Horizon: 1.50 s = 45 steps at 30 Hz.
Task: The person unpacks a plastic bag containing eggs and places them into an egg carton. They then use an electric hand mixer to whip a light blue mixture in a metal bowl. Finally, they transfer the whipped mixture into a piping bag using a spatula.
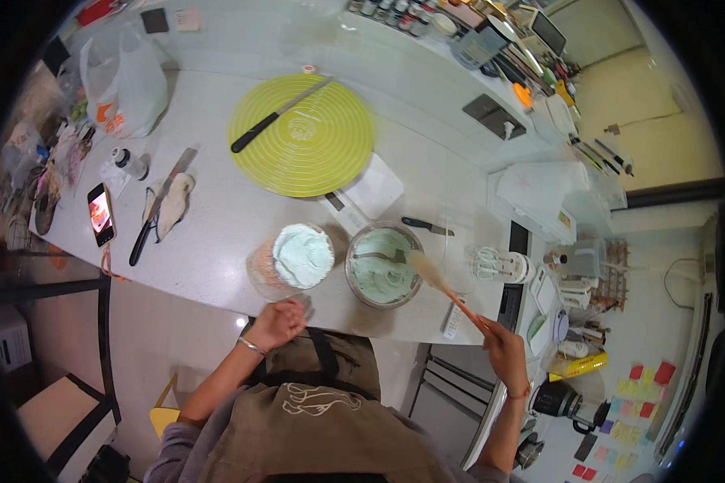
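Note:
My right hand (504, 350) grips the orange handle of a spatula (466, 313). Its pale head is at the right rim of a clear bowl (379, 303), which holds mint-green cream (386, 265). Left of the bowl stands a tall cake (264, 265) with pale mint cream (302, 256) heaped on top and a clear wrap or board around its base. Just in front of that base, by the counter's edge, my left hand (278, 325) has its fingers curled. Whether those fingers hold or touch anything is not clear.
A green turntable mat (302, 163) carries a long serrated knife (278, 115). Near it are a white kitchen scale (371, 187) and a small knife (426, 226). A hand mixer (507, 267) lies right; a spatula knife (157, 211), cloth (176, 202) and phone (101, 214) lie left.

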Each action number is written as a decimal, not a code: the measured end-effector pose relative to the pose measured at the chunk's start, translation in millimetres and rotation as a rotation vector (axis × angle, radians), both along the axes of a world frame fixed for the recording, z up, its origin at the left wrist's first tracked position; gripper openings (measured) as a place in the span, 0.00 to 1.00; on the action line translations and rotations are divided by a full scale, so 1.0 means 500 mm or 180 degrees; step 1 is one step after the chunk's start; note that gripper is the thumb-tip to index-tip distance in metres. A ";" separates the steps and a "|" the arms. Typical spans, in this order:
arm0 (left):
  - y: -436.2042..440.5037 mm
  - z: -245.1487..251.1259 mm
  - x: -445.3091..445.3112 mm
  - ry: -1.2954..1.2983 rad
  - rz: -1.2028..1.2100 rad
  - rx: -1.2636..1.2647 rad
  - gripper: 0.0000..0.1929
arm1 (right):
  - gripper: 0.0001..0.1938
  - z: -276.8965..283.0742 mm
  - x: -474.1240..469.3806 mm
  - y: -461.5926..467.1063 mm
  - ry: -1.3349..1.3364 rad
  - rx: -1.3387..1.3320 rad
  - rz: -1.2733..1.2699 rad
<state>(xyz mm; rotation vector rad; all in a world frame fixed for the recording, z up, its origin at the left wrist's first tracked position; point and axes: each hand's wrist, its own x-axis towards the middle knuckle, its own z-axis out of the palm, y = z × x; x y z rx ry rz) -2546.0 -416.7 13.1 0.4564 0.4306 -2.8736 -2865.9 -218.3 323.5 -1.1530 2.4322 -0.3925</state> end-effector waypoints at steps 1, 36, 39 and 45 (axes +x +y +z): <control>0.005 0.059 -0.040 -0.0578 -0.0513 -0.0536 0.14 | 0.16 -0.020 -0.006 -0.003 0.0340 0.0024 0.0266; -0.033 0.076 -0.277 -0.0932 -0.0489 -0.1603 0.22 | 0.16 -0.351 0.077 0.078 -0.2532 -0.1551 -0.1447; -0.023 0.084 -0.269 -0.1446 -0.0677 -0.1975 0.22 | 0.17 -0.328 0.082 0.081 -0.1962 -0.1648 -0.1322; -0.004 0.082 -0.136 -0.1358 -0.1736 -0.3529 0.17 | 0.18 -0.278 0.167 0.040 -0.1056 -0.1751 -0.0661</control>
